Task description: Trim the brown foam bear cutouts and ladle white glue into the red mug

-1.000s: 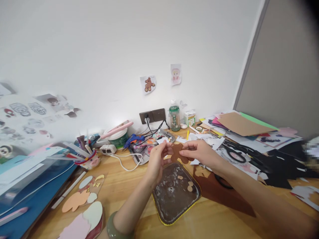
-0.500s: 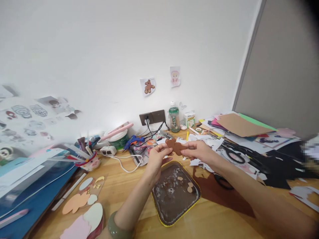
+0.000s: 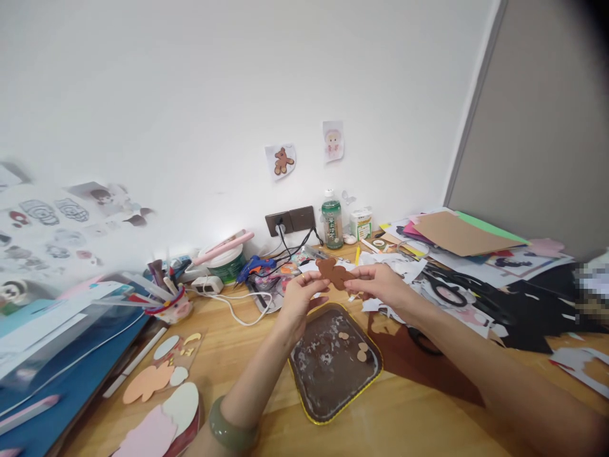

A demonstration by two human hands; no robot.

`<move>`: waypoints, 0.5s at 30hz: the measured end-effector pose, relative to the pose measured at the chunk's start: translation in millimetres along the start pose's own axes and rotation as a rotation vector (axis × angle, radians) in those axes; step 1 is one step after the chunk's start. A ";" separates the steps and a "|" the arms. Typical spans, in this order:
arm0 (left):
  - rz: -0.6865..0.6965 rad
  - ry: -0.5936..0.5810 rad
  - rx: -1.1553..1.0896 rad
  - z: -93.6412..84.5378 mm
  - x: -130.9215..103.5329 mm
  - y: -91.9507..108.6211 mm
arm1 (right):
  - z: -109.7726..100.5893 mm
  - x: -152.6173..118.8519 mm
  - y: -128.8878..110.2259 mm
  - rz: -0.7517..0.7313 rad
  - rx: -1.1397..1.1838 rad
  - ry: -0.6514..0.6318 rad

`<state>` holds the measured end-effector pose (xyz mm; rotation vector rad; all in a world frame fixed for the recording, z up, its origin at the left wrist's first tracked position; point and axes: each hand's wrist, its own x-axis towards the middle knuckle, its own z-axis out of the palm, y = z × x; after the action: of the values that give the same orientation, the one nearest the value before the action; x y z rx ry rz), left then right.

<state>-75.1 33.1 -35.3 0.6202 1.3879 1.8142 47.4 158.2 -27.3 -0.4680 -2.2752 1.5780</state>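
Nearest us at centre lies the tray [image 3: 333,397], small tan pieces [image 3: 362,357] on its right side; a brown sheet [image 3: 423,368] lies to the right. By the tray's far edge, we grip the brown cutout [image 3: 333,271] at both sides, left hand [image 3: 299,301] and right hand [image 3: 382,285] each pinching it. Farther off, left, we see a glue gun [image 3: 255,269], then a bottle [image 3: 332,223] near the wall [image 3: 209,114].

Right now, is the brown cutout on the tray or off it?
Off: the left hand and right hand pinch the cutout beyond the tray.
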 end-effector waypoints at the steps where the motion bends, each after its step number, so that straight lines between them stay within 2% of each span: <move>1: 0.003 0.000 -0.008 0.1 0.0 0.1 | 0.6 0.6 1.1 -0.004 -0.027 -0.007; 6: 0.012 0.020 -0.052 -2.4 1.9 0.6 | 5.6 1.7 9.0 -0.045 -0.241 -0.077; 15: -0.033 0.088 -0.104 -10.9 8.7 0.1 | 26.9 -15.3 17.6 -0.211 -0.858 -0.189</move>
<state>-88.6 33.7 -38.9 0.4660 1.3437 1.8941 50.4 134.9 -54.0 -0.2558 -2.9592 0.4990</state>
